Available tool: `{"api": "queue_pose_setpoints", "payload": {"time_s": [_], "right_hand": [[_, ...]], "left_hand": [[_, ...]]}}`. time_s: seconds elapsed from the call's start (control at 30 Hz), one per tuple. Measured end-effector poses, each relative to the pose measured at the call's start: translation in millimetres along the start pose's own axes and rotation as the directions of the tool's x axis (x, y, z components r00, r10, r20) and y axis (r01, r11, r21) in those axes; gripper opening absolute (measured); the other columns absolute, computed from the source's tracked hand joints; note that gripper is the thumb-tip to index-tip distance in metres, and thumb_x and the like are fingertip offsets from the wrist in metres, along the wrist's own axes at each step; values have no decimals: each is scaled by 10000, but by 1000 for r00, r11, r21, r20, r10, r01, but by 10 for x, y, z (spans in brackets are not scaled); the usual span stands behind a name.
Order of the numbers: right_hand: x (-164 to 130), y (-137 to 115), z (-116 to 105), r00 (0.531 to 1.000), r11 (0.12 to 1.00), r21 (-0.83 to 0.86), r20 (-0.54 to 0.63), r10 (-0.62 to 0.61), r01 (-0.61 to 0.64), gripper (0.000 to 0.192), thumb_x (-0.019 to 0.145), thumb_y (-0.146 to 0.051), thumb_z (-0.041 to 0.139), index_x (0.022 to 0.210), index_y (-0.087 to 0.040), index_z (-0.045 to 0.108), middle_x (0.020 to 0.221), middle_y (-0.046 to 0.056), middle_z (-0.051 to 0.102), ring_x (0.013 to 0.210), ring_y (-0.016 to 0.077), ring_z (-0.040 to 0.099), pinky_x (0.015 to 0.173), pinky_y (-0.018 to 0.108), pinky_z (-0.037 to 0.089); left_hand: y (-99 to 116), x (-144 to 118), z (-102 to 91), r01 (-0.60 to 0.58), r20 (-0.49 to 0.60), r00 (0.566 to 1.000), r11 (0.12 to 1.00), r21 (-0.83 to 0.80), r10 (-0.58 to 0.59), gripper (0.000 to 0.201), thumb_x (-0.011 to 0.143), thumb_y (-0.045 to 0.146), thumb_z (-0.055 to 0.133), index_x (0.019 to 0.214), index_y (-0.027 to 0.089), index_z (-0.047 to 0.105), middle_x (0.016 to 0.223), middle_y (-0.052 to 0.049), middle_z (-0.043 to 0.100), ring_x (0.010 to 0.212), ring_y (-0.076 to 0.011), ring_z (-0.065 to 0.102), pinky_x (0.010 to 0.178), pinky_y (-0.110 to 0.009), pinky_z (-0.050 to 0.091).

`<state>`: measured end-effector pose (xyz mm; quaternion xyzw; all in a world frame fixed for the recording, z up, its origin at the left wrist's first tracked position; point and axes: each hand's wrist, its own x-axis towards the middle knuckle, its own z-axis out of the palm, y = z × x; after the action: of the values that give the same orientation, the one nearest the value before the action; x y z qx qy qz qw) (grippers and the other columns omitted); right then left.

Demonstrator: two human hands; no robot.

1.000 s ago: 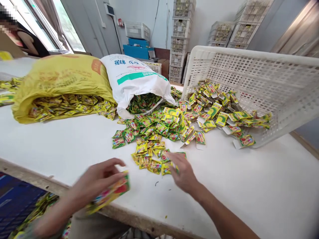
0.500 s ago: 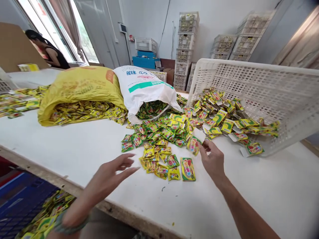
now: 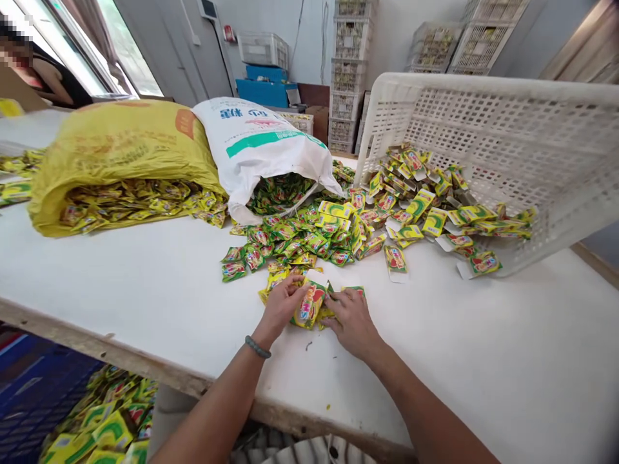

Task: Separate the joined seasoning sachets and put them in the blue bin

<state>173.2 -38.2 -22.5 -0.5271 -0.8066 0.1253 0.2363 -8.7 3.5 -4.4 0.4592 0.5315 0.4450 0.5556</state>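
My left hand (image 3: 280,306) grips a small yellow-green candy box (image 3: 309,303) by its left side, its white end flap standing up. Close against the box's right side is my right hand (image 3: 353,322), fingers curled, with a bit of green candy packet (image 3: 330,288) showing at the fingertips. Part of that packet is hidden. Behind my right hand, another candy box (image 3: 355,291) is mostly covered. Yellow packets (image 3: 276,278) lie under and beside the held box. Beyond them spreads a heap of green candy packets (image 3: 285,231).
A white sack (image 3: 271,138) and a yellow sack (image 3: 130,142) spill packets at the back. On the right, a tipped white basket (image 3: 503,129) holds many boxes, and a loose box (image 3: 395,259) lies before it. Below the table edge, a blue crate (image 3: 39,393) stands near more packs.
My hands have come together over the yellow packets. The candy box has passed from my right hand to my left. A loose box now lies where my right hand was. My view has tilted down.
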Motion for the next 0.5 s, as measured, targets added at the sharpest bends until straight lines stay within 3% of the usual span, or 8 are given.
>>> {"api": "queue_pose_setpoints", "payload": {"time_s": [0.1, 0.17, 0.3, 0.5], "right_hand": [[13, -18, -25, 998, 998, -15, 31, 62, -62, 363, 842, -232, 651, 1202, -208, 607, 1093, 90, 682, 1075, 279, 499, 917, 451, 396], [17, -48, -22, 996, 996, -39, 16, 85, -84, 438, 842, -295, 657, 1261, -206, 564, 1157, 106, 661, 1100, 294, 494, 915, 464, 383], [-5, -108, 40, 999, 995, -102, 44, -18, 23, 377, 863, -249, 595, 1237, -205, 570, 1253, 120, 620, 1077, 284, 537, 898, 465, 380], [-29, -5, 82, 1000, 987, -160, -20, -1, -2, 559, 789, -18, 454, 1323, -164, 528, 1200, 139, 636, 1049, 272, 563, 890, 417, 441]], "left_hand": [[33, -18, -33, 64, 13, 998, 997, -32, -63, 521, 597, 477, 810, 952, 146, 622, 705, -22, 703, 653, -187, 657, 610, -282, 490], [70, -25, -69, 119, 35, 993, 989, -83, -116, 525, 578, 461, 829, 941, 145, 622, 735, -28, 716, 664, -187, 664, 623, -284, 501], [102, -24, -137, 198, 28, 980, 971, -132, -196, 561, 558, 430, 853, 974, 152, 599, 739, -27, 721, 638, -185, 662, 624, -306, 520], [51, -27, -135, 127, 66, 989, 990, 63, -132, 513, 559, 458, 845, 913, 144, 648, 634, -3, 672, 591, -171, 622, 560, -274, 469]]}}
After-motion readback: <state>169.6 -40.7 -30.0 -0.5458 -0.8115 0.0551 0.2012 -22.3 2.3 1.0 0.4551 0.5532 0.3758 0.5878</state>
